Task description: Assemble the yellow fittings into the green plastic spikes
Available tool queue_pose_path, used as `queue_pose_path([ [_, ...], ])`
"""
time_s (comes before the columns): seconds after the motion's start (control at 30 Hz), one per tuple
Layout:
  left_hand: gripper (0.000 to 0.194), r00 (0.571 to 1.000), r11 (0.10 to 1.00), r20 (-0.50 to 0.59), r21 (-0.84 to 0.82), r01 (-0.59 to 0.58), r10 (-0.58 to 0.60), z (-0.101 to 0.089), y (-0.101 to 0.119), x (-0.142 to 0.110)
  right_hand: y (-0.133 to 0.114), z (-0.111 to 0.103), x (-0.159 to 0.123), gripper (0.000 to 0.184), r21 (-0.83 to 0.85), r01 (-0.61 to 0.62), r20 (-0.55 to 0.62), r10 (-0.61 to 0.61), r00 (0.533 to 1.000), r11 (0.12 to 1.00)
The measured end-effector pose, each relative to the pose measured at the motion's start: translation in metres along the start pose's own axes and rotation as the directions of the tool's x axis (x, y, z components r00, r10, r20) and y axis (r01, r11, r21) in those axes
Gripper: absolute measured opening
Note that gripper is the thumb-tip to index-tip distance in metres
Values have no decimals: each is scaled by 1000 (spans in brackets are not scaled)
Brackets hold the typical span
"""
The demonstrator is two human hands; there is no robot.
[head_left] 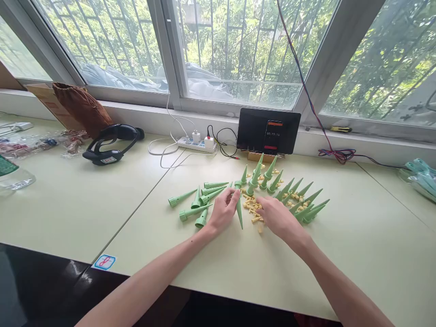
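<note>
My left hand (pixel 223 211) is closed around a green plastic watering spike (pixel 240 213), its point tilted down toward me. Just right of it, my right hand (pixel 278 219) reaches over a pile of small yellow plastic pieces (pixel 250 205), fingers curled together; what they pinch is hidden. Several loose green spikes (pixel 192 212) lie or stand left of my left hand. Behind the pile, more green spikes (pixel 254 180) stand tip up. To the right, another group of spikes (pixel 310 200) leans with yellow pieces among them.
A tablet (pixel 289 131) showing a timer stands against the window ledge. Beside it are a power strip (pixel 190 143) and cables. A black headset (pixel 112 143), a brown pouch (pixel 80 109) and a clear bottle (pixel 17 177) occupy the left; a teal plastic bag (pixel 422 175) lies far right.
</note>
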State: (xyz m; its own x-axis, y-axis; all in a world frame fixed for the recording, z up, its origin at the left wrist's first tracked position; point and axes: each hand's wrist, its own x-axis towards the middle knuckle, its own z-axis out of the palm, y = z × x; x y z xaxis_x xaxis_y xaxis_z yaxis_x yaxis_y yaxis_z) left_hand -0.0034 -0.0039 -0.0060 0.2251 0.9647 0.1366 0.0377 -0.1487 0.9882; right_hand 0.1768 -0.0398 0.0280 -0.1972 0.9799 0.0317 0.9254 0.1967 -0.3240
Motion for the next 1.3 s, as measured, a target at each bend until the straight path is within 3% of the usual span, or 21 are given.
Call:
queue_pose_path([
  [0.2, 40, 1000, 1000, 8, 12, 21, -22, 0, 0, -1, -3, -2, -9, 23, 105, 165, 115, -177, 978, 981],
  [0.5, 40, 999, 999, -10, 19, 40, -40, 1, 5, 0, -1, 7, -15, 23, 96, 246, 177, -260, 949, 964],
  [0.63, 40, 1000, 999, -14, 22, 27, -26, 1, 4, 0, -4, 10, -12, 26, 95, 258, 114, -268, 957, 962],
  [0.8, 39, 1000, 1000, -9, 17, 22, -22, -1, 1, 1, 3, 13, -1, 21, 150, 177, -121, -159, 980, 973],
  [0.93, 39, 1000, 999, 1, 29, 27, -27, -1, 2, 1, 12, 22, 4, 18, 150, 119, -203, -88, 975, 981],
  [1.07, 38, 1000, 999, 8, 22, 28, -28, 0, 5, 0, 15, 26, 3, 11, 180, 136, -295, -78, 952, 974],
  [1.13, 39, 1000, 999, 8, 24, 29, -29, 0, 5, 1, 14, 25, 1, 10, 184, 180, -285, -122, 951, 966],
  [1.3, 40, 999, 999, 10, 32, 33, -33, 0, 4, 1, 9, 20, -3, 4, 126, 260, -118, -246, 962, 957],
])
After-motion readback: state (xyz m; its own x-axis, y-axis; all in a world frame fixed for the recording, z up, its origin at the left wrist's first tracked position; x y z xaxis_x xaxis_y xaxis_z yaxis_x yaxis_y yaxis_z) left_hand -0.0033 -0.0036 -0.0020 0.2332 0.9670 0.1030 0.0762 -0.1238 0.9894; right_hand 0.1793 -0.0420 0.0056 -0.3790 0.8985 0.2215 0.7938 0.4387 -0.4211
